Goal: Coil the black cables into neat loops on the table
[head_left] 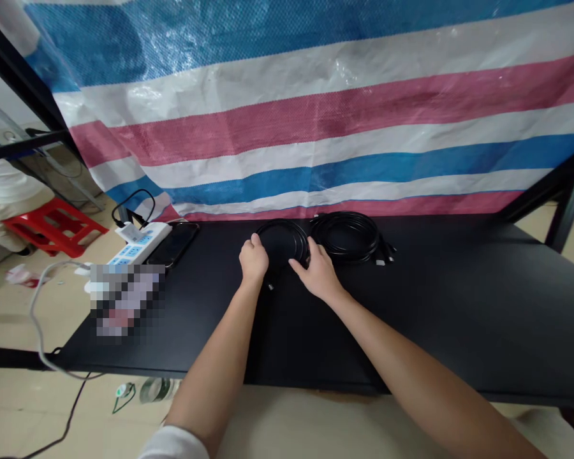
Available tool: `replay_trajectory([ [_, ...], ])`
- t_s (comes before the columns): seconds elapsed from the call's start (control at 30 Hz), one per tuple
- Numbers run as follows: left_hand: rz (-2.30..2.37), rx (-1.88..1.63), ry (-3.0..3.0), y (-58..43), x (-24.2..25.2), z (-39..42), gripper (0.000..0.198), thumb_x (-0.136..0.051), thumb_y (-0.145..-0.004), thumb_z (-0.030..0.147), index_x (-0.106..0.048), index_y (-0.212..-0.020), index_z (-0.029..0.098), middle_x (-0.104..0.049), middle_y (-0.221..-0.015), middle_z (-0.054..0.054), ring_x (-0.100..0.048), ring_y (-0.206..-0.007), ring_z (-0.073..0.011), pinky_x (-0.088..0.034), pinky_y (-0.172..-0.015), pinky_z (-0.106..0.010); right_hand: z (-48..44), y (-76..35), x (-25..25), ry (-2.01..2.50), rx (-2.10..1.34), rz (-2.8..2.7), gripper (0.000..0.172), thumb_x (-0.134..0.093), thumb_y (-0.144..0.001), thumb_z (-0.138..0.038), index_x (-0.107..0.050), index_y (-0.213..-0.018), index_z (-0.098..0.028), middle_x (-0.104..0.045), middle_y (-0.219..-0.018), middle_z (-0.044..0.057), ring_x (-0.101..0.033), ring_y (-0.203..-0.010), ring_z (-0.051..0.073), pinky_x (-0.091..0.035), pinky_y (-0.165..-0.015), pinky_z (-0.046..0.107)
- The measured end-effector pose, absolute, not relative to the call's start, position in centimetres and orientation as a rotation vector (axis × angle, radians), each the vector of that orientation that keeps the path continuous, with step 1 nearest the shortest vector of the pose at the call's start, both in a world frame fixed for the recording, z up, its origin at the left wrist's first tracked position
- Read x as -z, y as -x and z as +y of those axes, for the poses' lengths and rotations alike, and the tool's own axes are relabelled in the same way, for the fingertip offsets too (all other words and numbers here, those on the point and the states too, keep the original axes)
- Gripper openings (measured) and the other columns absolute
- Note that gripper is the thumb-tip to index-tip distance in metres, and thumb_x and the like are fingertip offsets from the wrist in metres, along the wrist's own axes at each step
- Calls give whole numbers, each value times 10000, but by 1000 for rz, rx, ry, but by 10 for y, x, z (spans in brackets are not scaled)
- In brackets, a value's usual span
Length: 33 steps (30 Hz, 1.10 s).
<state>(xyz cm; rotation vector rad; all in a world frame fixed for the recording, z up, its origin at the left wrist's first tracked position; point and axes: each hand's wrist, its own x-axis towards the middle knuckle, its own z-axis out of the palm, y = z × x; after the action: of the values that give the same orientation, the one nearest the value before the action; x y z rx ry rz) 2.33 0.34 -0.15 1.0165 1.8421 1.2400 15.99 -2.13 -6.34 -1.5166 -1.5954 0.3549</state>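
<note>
A coil of black cable (298, 239) lies on the black tabletop, between my two hands. My left hand (254, 258) is closed around the coil's left side, with its fingers curled in. At the coil's right side, my right hand (319, 271) grips the loops between thumb and fingers; its thumb points inward and the fingertips are partly hidden. A small cable connector (270, 287) shows just below the coil, near my left wrist. Just beyond my right hand sits a second, larger coil of black cable (347, 236), its plug ends toward the right.
On the table's left are a white power strip (141, 245) with a plugged-in charger, a dark phone (175, 244) and a blurred-out item (130, 303). A striped plastic sheet (310, 127) hangs behind the black table (459, 306). Past the left edge, someone sits on a red stool (57, 223).
</note>
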Motion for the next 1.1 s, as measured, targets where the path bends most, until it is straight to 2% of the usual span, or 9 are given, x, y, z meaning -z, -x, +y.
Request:
replay_trajectory([
  [0.13,2335,-856,-1304,-19,-2,0,356,-373,-901,310,-679,-842,138,-596,-1190,-209,-488,-1181,-381,-348,-978,-561,-25,-155,67,1564,-228,-1864,686,-530,-799,-546,-482,-1336,-122,-541,-1303,215,-521,-1162,363,-403,-979,555],
  [0.23,2418,-680,-1428,-21,0,-1,404,-354,-905,309,-691,-996,107,-558,-1258,-230,-480,-1194,-380,-368,-971,-556,-27,-154,66,1605,-149,-1996,678,-531,-800,-569,-526,-1295,-106,-478,-1373,242,-490,-1180,389,-398,-962,582],
  [0.43,2242,-605,-1898,-10,5,0,443,-400,-877,254,-551,-1279,143,-557,-1272,-196,-519,-1166,-322,-413,-963,-484,-22,-163,65,1469,-102,-2039,466,-551,-833,-493,-627,-1139,-149,-588,-1227,202,-551,-1115,338,-425,-972,549],
  [0.53,1944,-380,-2186,-1,1,-2,495,-532,-822,393,-565,-1275,196,-536,-1330,-155,-463,-1257,-321,-346,-1046,-483,-19,-167,66,1436,-136,-2000,347,-563,-840,-449,-663,-1033,-178,-617,-1173,174,-577,-1107,313,-455,-967,516],
  [0.63,1807,-166,-2262,4,-3,-3,682,-681,-654,555,-588,-1250,235,-445,-1439,-144,-334,-1357,-391,-214,-1100,-576,-16,-167,69,1409,-141,-1993,306,-540,-858,-412,-672,-1003,-177,-631,-1176,169,-563,-1155,307,-453,-987,510],
  [0.7,1786,-99,-2260,6,-4,-3,684,-709,-607,584,-625,-1197,249,-398,-1480,-140,-277,-1381,-419,-153,-1101,-617,-16,-166,69,1387,-129,-2004,305,-517,-868,-388,-671,-1021,-173,-636,-1188,163,-534,-1203,302,-438,-1008,513],
  [0.83,1801,-82,-2266,7,-5,0,442,-699,-673,513,-704,-1040,266,-420,-1472,-123,-277,-1391,-391,-117,-1101,-629,-20,-165,63,1310,-132,-2016,329,-477,-880,-353,-652,-1084,-163,-625,-1228,150,-485,-1263,284,-414,-1040,504],
  [0.97,1831,-193,-2312,4,-2,0,162,-659,-761,340,-738,-894,294,-545,-1373,-76,-384,-1348,-328,-161,-1110,-591,-26,-168,48,1202,-155,-2004,334,-460,-875,-333,-638,-1109,-175,-640,-1187,130,-502,-1236,264,-428,-1031,486],
  [1.1,1944,-345,-2294,-5,5,-1,188,-614,-788,239,-736,-922,289,-567,-1346,-78,-416,-1327,-310,-237,-1103,-546,-28,-174,33,1189,-93,-1954,288,-445,-861,-320,-666,-1012,-213,-675,-1052,103,-563,-1114,268,-460,-975,495],
])
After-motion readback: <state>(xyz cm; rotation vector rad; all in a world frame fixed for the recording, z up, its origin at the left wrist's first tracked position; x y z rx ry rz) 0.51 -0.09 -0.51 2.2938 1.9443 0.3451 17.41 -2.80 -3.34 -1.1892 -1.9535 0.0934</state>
